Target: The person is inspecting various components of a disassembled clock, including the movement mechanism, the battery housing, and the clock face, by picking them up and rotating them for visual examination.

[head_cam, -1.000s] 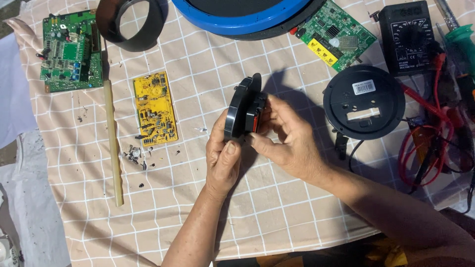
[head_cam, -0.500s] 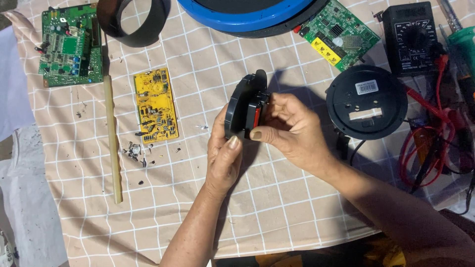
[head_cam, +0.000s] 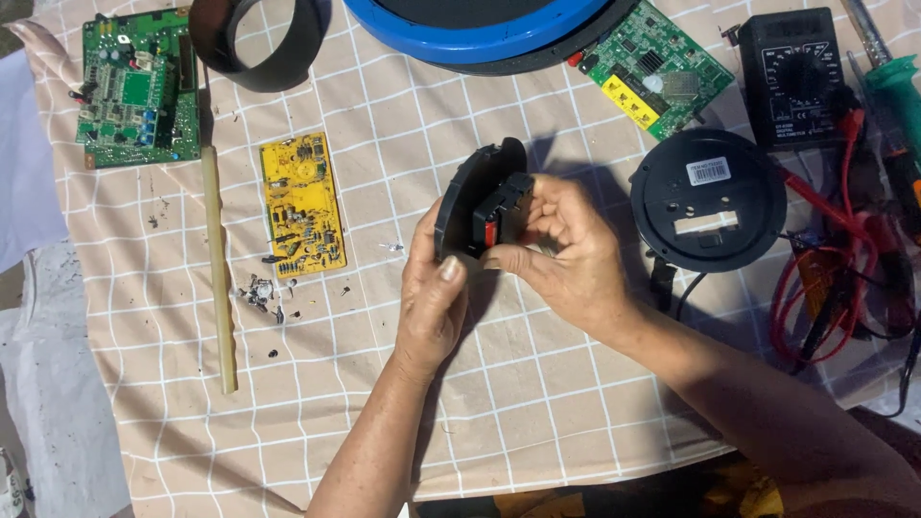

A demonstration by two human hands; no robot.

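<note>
A black round disc-shaped part (head_cam: 472,188) stands on edge above the checked cloth, held between both hands. My left hand (head_cam: 432,293) grips its lower rim, thumb up against the edge. My right hand (head_cam: 566,249) holds a small black box with a red spot (head_cam: 503,209) that sits against the disc's face, fingers curled around it.
A yellow circuit board (head_cam: 302,203), loose small bits (head_cam: 261,293) and a pale stick (head_cam: 219,264) lie left. Green boards sit at the far left (head_cam: 134,88) and top right (head_cam: 662,69). A black round housing (head_cam: 708,200), a multimeter (head_cam: 794,72), red leads (head_cam: 844,269), a blue ring (head_cam: 484,24).
The disc and both hands have stayed in about the same place; the disc has tilted slightly and my right fingers have shifted on the small black box.
</note>
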